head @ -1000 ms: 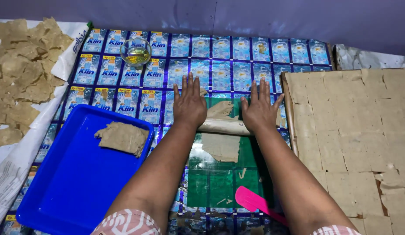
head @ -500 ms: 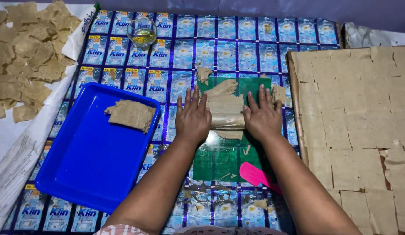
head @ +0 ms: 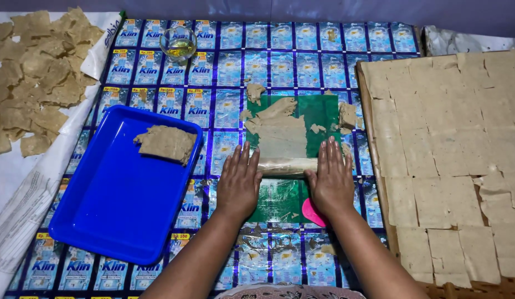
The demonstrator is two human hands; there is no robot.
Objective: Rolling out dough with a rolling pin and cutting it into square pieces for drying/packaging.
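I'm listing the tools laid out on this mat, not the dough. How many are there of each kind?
Rolling pin, under the left hand and right hand: 1
Blue tray: 1
Small glass bowl: 1
Pink scraper: 1
Green rolling sheet: 1
Total: 5

A single head-worn camera is looking steeply down from above the person's own forearms, facing forward across the floor mat [head: 302,50]. It is sitting close, with the left hand [head: 239,182] and right hand [head: 332,182] filling the lower middle. The blue tray [head: 111,213] is lying at left, the board of cut squares [head: 451,155] at right, both cropped by the edges.
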